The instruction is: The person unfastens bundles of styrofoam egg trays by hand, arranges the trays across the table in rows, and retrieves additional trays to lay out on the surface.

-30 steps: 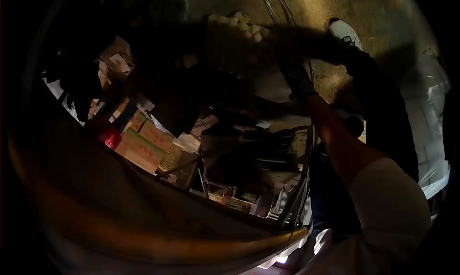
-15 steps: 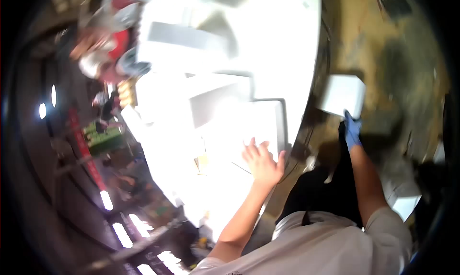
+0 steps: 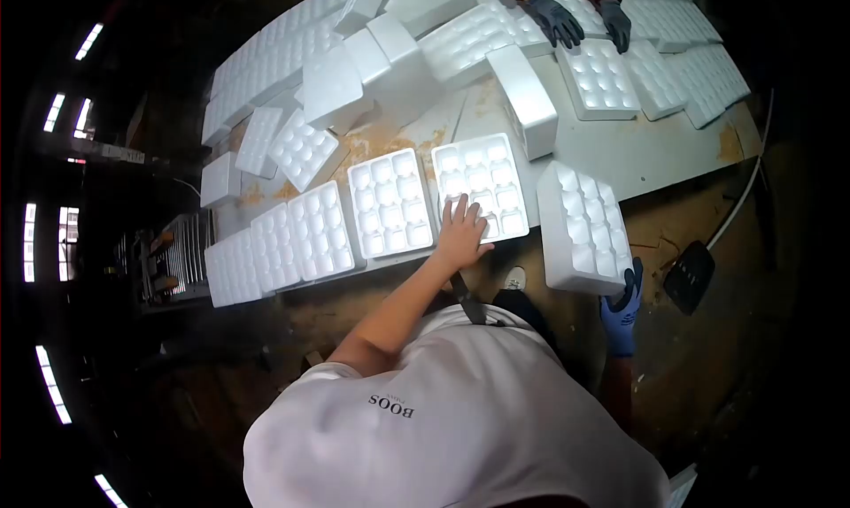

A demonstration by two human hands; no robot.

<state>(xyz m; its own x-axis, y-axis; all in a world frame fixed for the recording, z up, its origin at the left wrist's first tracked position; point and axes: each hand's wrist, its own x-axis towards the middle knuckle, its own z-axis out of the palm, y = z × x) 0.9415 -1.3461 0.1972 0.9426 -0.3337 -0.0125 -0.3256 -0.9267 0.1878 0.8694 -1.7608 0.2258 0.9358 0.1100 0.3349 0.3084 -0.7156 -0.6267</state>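
Observation:
My bare left hand [image 3: 460, 235] rests with spread fingers on a white foam tray [image 3: 488, 165], whose square hollows face up at the table's near edge. In a blue and black glove, my right hand [image 3: 622, 309] grips the lower end of another white foam tray [image 3: 584, 216]. That tray is tilted, just off the table edge, to the right of the first one. A similar foam tray [image 3: 390, 203] lies beside my left hand, to its left.
Many foam trays cover the table [image 3: 620, 167], some stacked, such as the foam blocks [image 3: 332, 83]. Another person's gloved hands [image 3: 556, 21] touch a tray [image 3: 598, 79] across the table. A dark flat object [image 3: 689, 276] with a cable is on the floor at right.
The view has turned and the glare has faded, so the trays show clearly. My right hand has brought its tray up from low over the floor to the table edge. My left hand stays on its tray.

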